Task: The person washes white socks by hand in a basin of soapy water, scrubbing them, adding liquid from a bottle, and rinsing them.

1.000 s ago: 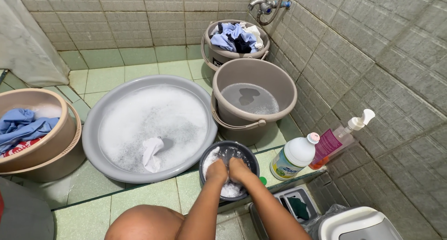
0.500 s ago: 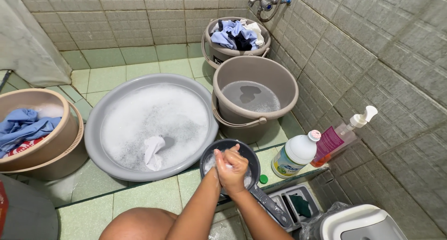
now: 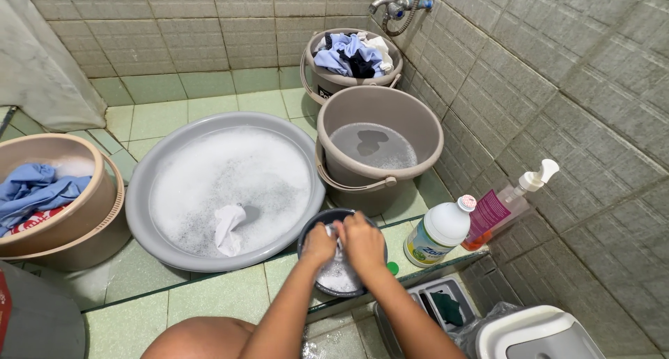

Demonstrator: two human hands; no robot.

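Observation:
My left hand (image 3: 319, 246) and my right hand (image 3: 364, 240) are together over a small dark scoop bowl (image 3: 310, 228) of soapy water on the tiled ledge. Between them they grip a small piece of white cloth (image 3: 337, 241), mostly hidden by the fingers. Foam (image 3: 337, 278) lies in the bowl below the hands. To the left, a wide grey basin (image 3: 139, 192) is full of suds, with a white cloth (image 3: 227, 228) poking out.
A tan bucket (image 3: 380, 108) of water stands behind the bowl, and a bucket of clothes (image 3: 352, 56) farther back. A white bottle (image 3: 437, 232) and a pink pump bottle (image 3: 498, 213) stand right. A beige tub (image 3: 52, 192) holds blue cloth at left.
The hands were clasped and raised above the bowl half a second ago; they have dropped back down into it, side by side. The view shifted slightly.

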